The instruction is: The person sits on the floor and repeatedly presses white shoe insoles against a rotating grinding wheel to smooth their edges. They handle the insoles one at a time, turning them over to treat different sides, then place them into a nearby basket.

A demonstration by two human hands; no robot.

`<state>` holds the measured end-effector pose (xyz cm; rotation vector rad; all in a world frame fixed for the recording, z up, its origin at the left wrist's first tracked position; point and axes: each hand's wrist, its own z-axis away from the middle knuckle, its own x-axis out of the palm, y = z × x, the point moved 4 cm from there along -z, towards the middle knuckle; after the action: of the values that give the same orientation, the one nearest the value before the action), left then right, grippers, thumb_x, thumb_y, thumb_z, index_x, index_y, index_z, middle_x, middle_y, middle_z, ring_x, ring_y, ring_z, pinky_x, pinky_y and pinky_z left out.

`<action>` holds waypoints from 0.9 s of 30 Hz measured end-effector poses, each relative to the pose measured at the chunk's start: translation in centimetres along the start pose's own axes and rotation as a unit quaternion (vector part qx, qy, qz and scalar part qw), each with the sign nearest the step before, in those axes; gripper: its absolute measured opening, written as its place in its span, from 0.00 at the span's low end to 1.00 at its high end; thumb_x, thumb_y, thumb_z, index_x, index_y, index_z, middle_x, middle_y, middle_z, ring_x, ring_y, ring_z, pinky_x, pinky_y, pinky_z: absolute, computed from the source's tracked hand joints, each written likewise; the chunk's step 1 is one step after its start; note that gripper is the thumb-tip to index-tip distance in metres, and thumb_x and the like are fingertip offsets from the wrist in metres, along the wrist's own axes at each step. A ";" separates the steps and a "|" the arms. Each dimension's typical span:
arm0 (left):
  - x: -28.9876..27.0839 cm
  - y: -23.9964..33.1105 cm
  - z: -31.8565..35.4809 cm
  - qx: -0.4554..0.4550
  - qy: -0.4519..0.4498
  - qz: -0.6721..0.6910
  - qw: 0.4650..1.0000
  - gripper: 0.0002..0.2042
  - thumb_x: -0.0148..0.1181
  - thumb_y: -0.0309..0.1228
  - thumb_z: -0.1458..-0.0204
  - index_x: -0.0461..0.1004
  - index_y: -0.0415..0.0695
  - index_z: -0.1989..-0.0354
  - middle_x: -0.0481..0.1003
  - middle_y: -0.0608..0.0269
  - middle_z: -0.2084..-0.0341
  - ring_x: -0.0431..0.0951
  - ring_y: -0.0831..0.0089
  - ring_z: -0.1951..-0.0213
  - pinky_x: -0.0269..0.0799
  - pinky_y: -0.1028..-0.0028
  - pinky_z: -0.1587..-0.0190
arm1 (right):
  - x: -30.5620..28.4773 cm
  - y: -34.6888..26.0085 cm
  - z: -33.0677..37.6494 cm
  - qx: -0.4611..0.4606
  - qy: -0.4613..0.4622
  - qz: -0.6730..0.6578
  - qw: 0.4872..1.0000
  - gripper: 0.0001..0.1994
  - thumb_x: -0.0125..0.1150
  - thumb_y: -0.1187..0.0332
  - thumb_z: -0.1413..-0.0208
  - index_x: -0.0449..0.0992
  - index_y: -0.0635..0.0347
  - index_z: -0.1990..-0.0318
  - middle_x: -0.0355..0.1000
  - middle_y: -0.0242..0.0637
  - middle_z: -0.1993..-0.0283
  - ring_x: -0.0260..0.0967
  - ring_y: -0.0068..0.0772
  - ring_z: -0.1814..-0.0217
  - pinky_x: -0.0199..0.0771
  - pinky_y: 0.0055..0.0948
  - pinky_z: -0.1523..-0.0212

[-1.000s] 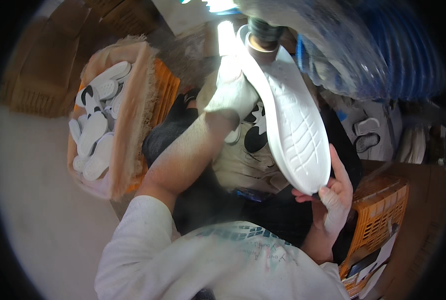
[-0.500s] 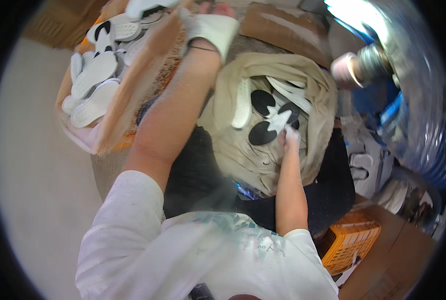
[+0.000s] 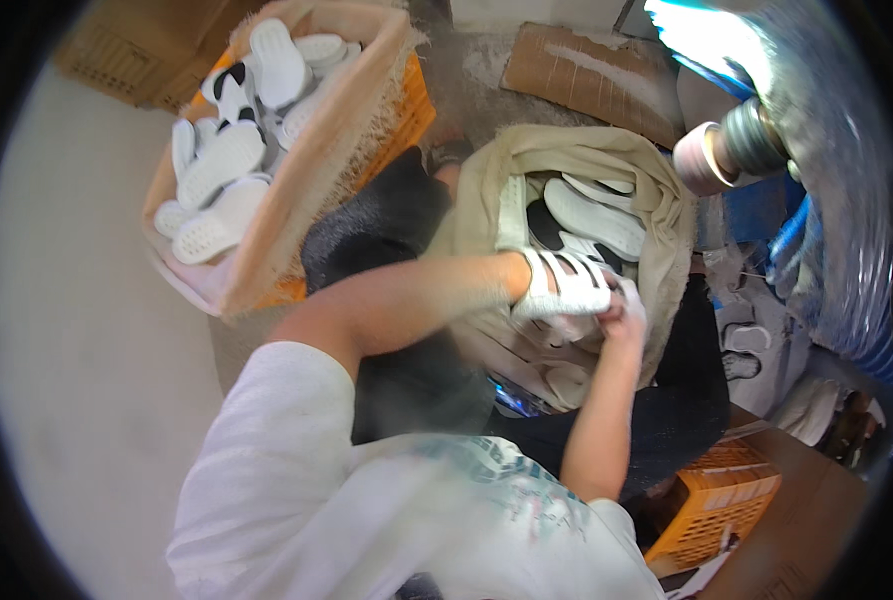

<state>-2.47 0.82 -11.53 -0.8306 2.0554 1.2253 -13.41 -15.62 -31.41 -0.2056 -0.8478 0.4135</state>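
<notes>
Picking step: left hand [image 3: 566, 290] and right hand [image 3: 624, 312], both probably closed on a sole [image 3: 606, 222]-pile piece in the sack [image 3: 666, 200]; next, lift clear.

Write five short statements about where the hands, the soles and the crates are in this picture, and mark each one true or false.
1. Both hands meet over the cloth-lined bin of white soles. True.
2. The left hand wears a white glove. True.
3. The crate of soles at upper left is blue. False: it is orange, lined with cloth.
4. The right hand rests on the floor. False: it is at the bin, touching the left hand.
5. An orange crate stands at lower right. True.
</notes>
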 end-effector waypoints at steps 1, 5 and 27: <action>0.6 0.6 -1.0 -0.017 -0.045 0.052 0.997 0.18 0.59 0.27 0.53 0.73 0.46 0.51 0.76 0.49 0.63 0.76 0.52 0.57 0.72 0.61 0.55 | -0.3 -0.1 1.7 -0.077 0.120 0.023 0.989 0.07 0.55 0.63 0.40 0.74 0.54 0.61 0.68 0.30 0.76 0.65 0.24 0.82 0.68 0.32 0.83; -2.8 -1.4 -1.3 -0.082 0.132 0.051 0.987 0.19 0.61 0.35 0.46 0.71 0.42 0.47 0.77 0.50 0.60 0.78 0.54 0.56 0.74 0.63 0.54 | 3.6 -1.5 8.0 -0.238 0.181 0.415 0.859 0.14 0.57 0.58 0.40 0.77 0.62 0.60 0.71 0.35 0.72 0.70 0.34 0.73 0.73 0.35 0.68; -10.5 -1.5 -6.4 -0.175 0.429 0.692 0.554 0.21 0.54 0.43 0.40 0.68 0.41 0.45 0.72 0.51 0.48 0.73 0.60 0.46 0.68 0.58 0.41 | 17.4 -10.1 24.6 -0.380 0.074 0.273 0.881 0.21 0.63 0.73 0.51 0.75 0.74 0.48 0.79 0.45 0.60 0.78 0.30 0.64 0.78 0.24 0.60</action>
<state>4.05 -3.29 -1.93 0.5674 3.5249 2.3636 -19.16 -16.87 -0.15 -1.2154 -0.7571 0.5640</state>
